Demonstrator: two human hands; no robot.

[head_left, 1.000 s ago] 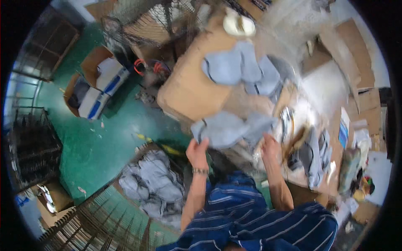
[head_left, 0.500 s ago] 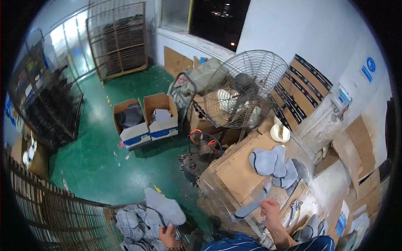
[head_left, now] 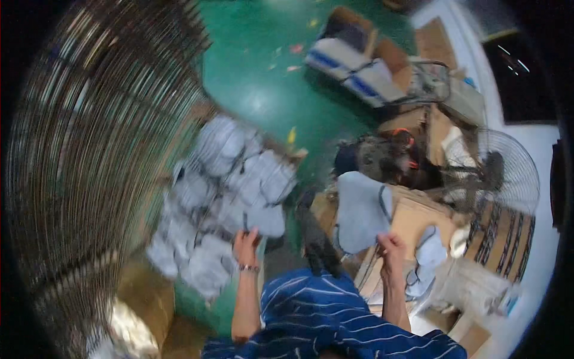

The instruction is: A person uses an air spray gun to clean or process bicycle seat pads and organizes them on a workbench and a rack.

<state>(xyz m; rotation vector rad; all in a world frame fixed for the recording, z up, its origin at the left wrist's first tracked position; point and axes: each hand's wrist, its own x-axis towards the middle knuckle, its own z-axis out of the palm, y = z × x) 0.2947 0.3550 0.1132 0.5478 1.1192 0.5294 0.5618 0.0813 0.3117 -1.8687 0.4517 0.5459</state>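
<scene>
- Since half a second ago the view has swung down and left: the fan that stood mid-picture now sits at the right rim, and the heap of grey pieces that lay at the lower edge fills the middle left. Whole frame is motion-blurred.
- Nearest: striped blue shirt [head_left: 323, 323] along the lower edge, both forearms rising out of it.
- Left hand [head_left: 245, 244], bracelet at the wrist, reaches up and forward to the near edge of the pile of grey pieces [head_left: 224, 197]. Fingers lie against the lowest piece; blur hides whether the grip is clenched on it or only touching, so cannot tell.
- Right hand [head_left: 391, 246] is clenched on the lower corner of a single grey piece [head_left: 359, 209], holding it up over the cardboard-covered counter [head_left: 418, 221]. The piece stands above and slightly left of that hand, long axis running up and away from the person.
- Key relation: the pile lies left of the held piece, well apart from it, across a gap of green floor [head_left: 269, 78]. Left hand is the one at the pile; right hand is nearer the counter.
- More grey pieces [head_left: 430, 254] lie on the counter just right of the right hand.
- Wire rack [head_left: 89, 149] curves along the left side, beside the pile.
- Farther: fan [head_left: 496, 173] at right, open cartons [head_left: 365, 60] on the floor at top.
</scene>
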